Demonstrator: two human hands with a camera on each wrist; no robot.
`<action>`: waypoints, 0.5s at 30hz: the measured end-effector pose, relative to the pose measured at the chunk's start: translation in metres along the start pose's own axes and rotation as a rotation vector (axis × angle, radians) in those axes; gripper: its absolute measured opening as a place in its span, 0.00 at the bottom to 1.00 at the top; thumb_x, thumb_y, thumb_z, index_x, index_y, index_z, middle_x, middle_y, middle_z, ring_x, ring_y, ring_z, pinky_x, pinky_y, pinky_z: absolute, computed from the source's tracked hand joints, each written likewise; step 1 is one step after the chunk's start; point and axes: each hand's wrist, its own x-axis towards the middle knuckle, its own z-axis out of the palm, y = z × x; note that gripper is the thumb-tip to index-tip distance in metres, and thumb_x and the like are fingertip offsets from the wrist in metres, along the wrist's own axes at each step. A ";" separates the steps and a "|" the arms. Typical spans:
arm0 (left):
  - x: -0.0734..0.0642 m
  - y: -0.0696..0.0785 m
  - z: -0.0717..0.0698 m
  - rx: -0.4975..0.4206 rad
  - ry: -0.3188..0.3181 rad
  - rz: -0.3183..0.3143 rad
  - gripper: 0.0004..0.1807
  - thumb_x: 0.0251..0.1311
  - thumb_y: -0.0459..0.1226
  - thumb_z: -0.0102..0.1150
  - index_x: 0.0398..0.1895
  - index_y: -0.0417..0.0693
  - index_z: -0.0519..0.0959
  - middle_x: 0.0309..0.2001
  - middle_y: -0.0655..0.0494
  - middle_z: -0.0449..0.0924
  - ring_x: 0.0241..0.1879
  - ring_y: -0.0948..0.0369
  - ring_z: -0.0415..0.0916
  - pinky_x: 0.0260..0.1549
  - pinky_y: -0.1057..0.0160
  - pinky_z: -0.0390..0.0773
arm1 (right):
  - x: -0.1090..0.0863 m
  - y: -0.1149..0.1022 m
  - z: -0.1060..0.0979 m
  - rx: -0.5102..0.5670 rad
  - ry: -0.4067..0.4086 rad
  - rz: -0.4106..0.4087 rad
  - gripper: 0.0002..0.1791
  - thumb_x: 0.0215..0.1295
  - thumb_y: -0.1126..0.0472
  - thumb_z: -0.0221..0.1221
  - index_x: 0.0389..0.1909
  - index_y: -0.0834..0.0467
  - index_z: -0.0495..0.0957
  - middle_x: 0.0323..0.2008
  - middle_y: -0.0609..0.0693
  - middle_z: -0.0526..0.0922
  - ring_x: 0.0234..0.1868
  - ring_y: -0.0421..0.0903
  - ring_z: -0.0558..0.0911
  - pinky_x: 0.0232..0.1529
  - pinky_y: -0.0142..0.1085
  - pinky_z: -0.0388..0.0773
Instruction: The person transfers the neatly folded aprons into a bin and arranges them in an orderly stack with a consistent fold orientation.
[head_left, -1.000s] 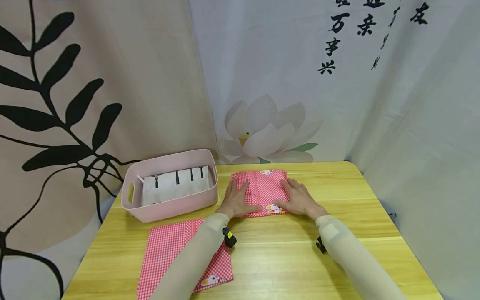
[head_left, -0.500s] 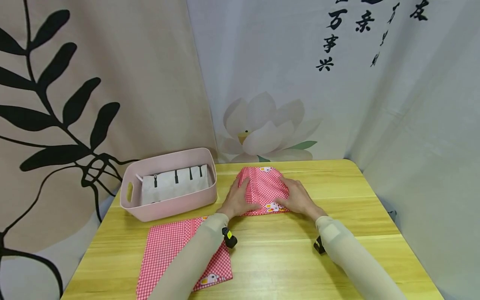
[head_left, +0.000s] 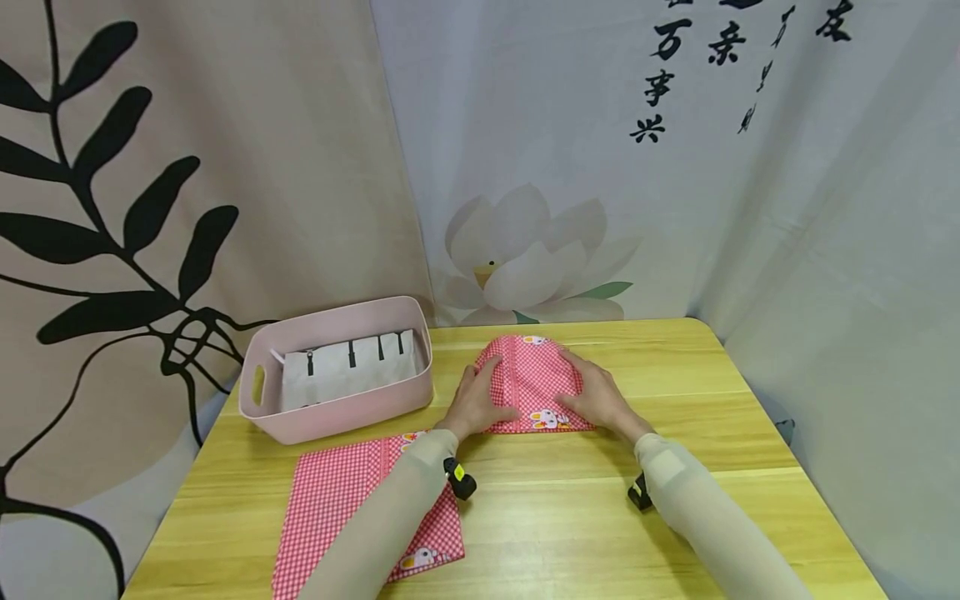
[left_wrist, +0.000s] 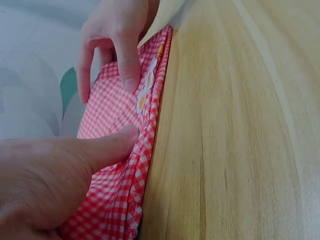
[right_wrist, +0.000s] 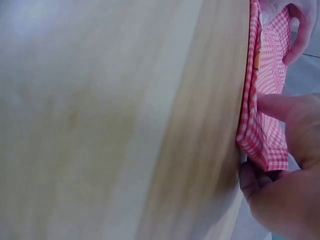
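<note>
A folded red-and-white gingham cloth [head_left: 528,379] with cartoon animal prints lies toward the back of the table, its middle bulging slightly between both hands. My left hand [head_left: 474,406] holds its left side; in the left wrist view the thumb [left_wrist: 112,147] presses on top and the other fingers are mostly hidden. At the right side, my right hand [head_left: 600,398] grips the cloth. The right wrist view shows that thumb [right_wrist: 277,106] on top and the fingertips [right_wrist: 248,181] curled beneath the corner. A second gingham cloth [head_left: 337,492] lies flat at front left, partly under the left forearm.
A pink plastic basket [head_left: 337,414] stands at the table's back left. Inside is a white fabric item [head_left: 348,375] with several dark zipper pulls. The wooden table [head_left: 555,517] ends at a curtain [head_left: 540,167] behind.
Both hands have drawn slightly inward on the folded cloth, and its flat top has become bulged and rounded at the far edge. Lately the right hand has shifted slightly right. The second cloth stays put.
</note>
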 end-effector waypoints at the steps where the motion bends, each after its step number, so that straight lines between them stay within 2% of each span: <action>1: -0.001 0.001 0.000 -0.005 0.000 -0.005 0.61 0.60 0.46 0.87 0.92 0.54 0.59 0.85 0.29 0.60 0.83 0.33 0.66 0.81 0.29 0.73 | 0.000 0.000 0.000 0.003 0.000 -0.001 0.50 0.72 0.59 0.76 0.89 0.57 0.62 0.83 0.68 0.71 0.84 0.72 0.71 0.86 0.67 0.66; 5: -0.001 0.001 -0.002 -0.030 0.013 -0.005 0.60 0.58 0.44 0.89 0.91 0.53 0.61 0.88 0.27 0.56 0.86 0.27 0.59 0.80 0.23 0.69 | -0.002 -0.001 0.000 0.028 0.006 -0.005 0.46 0.72 0.63 0.75 0.87 0.57 0.66 0.83 0.69 0.72 0.84 0.72 0.70 0.87 0.68 0.64; 8: 0.007 -0.011 0.005 -0.017 0.049 0.031 0.61 0.54 0.45 0.91 0.90 0.54 0.63 0.85 0.27 0.62 0.82 0.26 0.65 0.76 0.23 0.74 | -0.004 -0.001 -0.001 0.049 0.022 -0.027 0.43 0.73 0.66 0.73 0.86 0.59 0.68 0.82 0.69 0.72 0.84 0.73 0.70 0.87 0.69 0.64; 12: 0.020 -0.028 0.014 0.002 0.087 0.057 0.64 0.51 0.44 0.92 0.90 0.58 0.63 0.75 0.33 0.70 0.69 0.36 0.77 0.69 0.33 0.84 | -0.007 -0.001 -0.002 0.073 0.048 -0.041 0.40 0.73 0.68 0.71 0.84 0.60 0.70 0.82 0.69 0.73 0.84 0.73 0.70 0.87 0.68 0.63; 15: 0.022 -0.032 0.014 -0.016 0.096 0.044 0.64 0.50 0.41 0.92 0.90 0.58 0.62 0.70 0.37 0.72 0.64 0.42 0.78 0.67 0.39 0.86 | -0.009 0.000 -0.002 0.089 0.061 -0.030 0.40 0.74 0.68 0.71 0.85 0.59 0.70 0.82 0.69 0.72 0.85 0.72 0.69 0.88 0.67 0.62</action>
